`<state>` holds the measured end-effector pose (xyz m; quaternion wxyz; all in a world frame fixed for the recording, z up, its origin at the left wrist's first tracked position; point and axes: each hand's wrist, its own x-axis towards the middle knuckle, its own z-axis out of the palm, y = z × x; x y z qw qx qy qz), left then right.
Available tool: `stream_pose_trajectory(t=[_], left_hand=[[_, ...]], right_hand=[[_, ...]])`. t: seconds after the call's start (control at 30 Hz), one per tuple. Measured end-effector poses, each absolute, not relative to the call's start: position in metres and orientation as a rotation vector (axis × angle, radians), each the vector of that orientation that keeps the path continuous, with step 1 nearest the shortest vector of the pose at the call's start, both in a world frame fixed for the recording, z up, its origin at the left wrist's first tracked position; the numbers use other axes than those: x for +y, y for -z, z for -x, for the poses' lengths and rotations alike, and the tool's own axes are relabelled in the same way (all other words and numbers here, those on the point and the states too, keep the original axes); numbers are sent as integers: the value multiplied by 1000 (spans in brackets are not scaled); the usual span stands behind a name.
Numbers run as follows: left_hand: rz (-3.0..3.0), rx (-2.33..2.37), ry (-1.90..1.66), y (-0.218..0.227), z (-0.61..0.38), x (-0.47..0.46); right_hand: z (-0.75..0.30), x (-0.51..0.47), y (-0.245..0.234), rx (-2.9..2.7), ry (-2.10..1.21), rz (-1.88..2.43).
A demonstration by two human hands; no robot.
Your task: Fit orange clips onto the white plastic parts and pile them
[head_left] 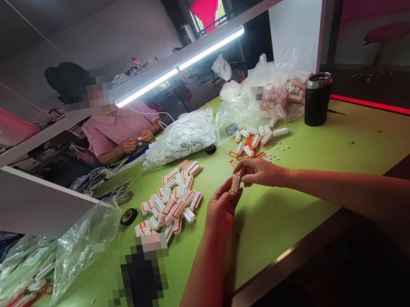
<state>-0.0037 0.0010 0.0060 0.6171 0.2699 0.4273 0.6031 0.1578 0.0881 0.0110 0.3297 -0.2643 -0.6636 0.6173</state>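
Note:
My left hand (pixel 222 202) is closed around a white connector housing (pixel 235 183) with an orange seal and rows of small holes. The fingers of my right hand (pixel 258 171) are bent and pressed together at the housing's upper end; whether they pinch a smaller part is hidden. Just beyond my right hand lies a small heap of white housings (pixel 266 137) with loose orange seals (pixel 243 156) and tiny white plugs (pixel 279 150). To the left of my left hand a larger pile of white-and-orange connector housings (pixel 175 195) covers the green table (pixel 293 228).
A bag of white parts (pixel 182 137), a bag of orange-and-white parts (pixel 278 95) and a black flask (pixel 318 100) stand toward the back. Black tape (pixel 129 216) lies left of the pile. Across the table sits a person in a pink shirt (pixel 109 130), handling small parts.

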Motion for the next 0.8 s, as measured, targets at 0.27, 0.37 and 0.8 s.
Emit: stream_pose_trajectory(t=[0.27,0.37,0.8], left_hand=[[-620,1027,-1313,-6,9,1],[-668,1044,-1268,-9,8,-1],[-584,1043,-1310,-5,7,2]], right_hand=[[-161,90,-19,-1702,-1666,758],[-163,91,-21,-1745,-1687,753],[-163,88,-20,-1863,-1626,770]])
